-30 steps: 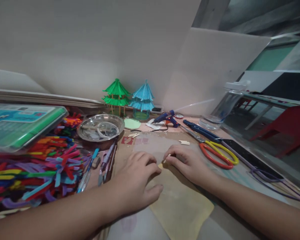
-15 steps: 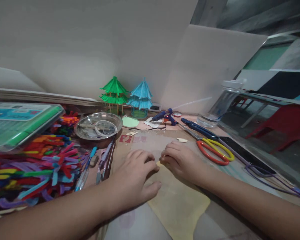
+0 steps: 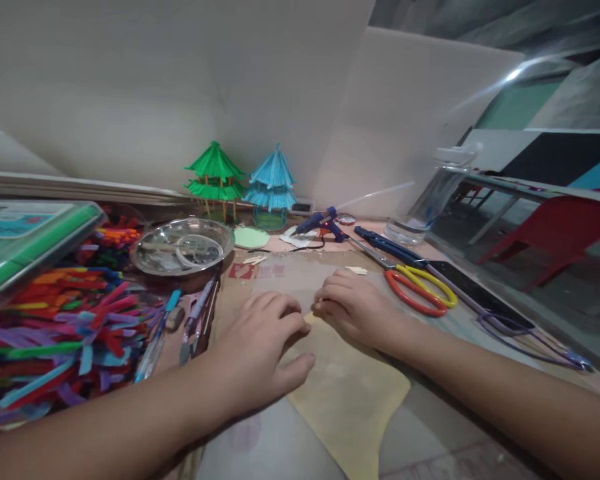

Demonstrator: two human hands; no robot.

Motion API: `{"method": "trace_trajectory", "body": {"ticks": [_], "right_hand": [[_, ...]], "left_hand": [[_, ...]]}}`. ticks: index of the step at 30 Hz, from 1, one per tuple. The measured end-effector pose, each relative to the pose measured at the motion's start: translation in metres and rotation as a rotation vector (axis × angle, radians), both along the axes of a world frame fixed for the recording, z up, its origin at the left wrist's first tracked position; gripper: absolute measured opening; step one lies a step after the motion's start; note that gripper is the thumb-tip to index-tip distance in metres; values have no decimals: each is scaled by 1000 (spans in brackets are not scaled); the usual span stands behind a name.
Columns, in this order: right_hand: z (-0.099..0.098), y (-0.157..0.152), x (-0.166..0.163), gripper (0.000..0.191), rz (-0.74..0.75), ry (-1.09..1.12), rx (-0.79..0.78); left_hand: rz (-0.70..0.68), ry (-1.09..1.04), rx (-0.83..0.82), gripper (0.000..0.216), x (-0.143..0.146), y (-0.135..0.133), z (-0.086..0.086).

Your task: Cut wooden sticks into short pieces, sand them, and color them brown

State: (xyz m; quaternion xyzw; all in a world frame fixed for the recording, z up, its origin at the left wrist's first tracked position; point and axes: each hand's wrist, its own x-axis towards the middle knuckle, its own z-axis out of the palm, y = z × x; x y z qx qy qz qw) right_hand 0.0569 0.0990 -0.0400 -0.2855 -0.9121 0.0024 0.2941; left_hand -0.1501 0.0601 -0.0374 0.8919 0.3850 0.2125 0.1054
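I have the yellow sheet [image 3: 350,393] lying flat, narrow end pointing away from me; whether it is plain paper or something coarser, I cannot tell. I set my clock on its far tip, twelve towards the wall.

At three, right by the tip, the right hand [image 3: 357,310] has its fingers curled in and bunched together; what they may be clamped on is hidden, so I cannot tell. At eight, the left hand [image 3: 263,353] is spread, thumb well apart from the fingers with nothing between, its tips at the sheet's left edge. Whether it presses down, I cannot see.

I judge the step in hand to be fine fingertip work at that tip. To my mind the next move calls for the left hand steadying the sheet and the right moving lightly.

Further out, short pale sticks [image 3: 356,271] lie at two, others [image 3: 255,260] at ten. The scissors [image 3: 423,290] rest at three, their handles red and yellow. A blue glue gun [image 3: 325,223] sits at twelve, a blue model pavilion [image 3: 273,180] at eleven, a green one [image 3: 215,173] just left of it. The metal dish [image 3: 145,257] is at ten, multicoloured pipe cleaners [image 3: 75,333] at nine.
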Motion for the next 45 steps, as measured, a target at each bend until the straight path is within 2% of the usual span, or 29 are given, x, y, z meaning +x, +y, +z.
{"method": "trace_trajectory", "body": {"ticks": [4,8,12,16,21,25,30,34,38,42,45], "right_hand": [[0,5,2,16,54,18,-105],[0,8,5,15,-45,-16,-43],[2,8,8,16,27,-31,-74],[4,8,10,16,-63,-54,-21],[2,5,7,13,83,34,-67],[1,5,7,14,-4,12,-29],[3,5,8,15,73,-24,-55],[2,6,10,14,-33,-30,-23],[2,4,9,14,63,-22,-52],[4,4,8,14,-3,-33,-43],[4,4,8,14,85,-11,-74]], "left_hand": [[-18,32,4,20,0,2,1],[-25,68,21,21,1,4,2],[-30,77,27,20,1,6,2],[-26,69,22,23,1,6,1],[-26,52,23,19,1,5,0],[-30,60,31,22,2,5,0],[-38,66,45,21,1,6,0],[-40,70,48,24,0,6,0],[-34,64,50,20,1,7,-1],[-35,57,41,22,1,6,-1],[-33,51,25,20,1,5,0]]}}
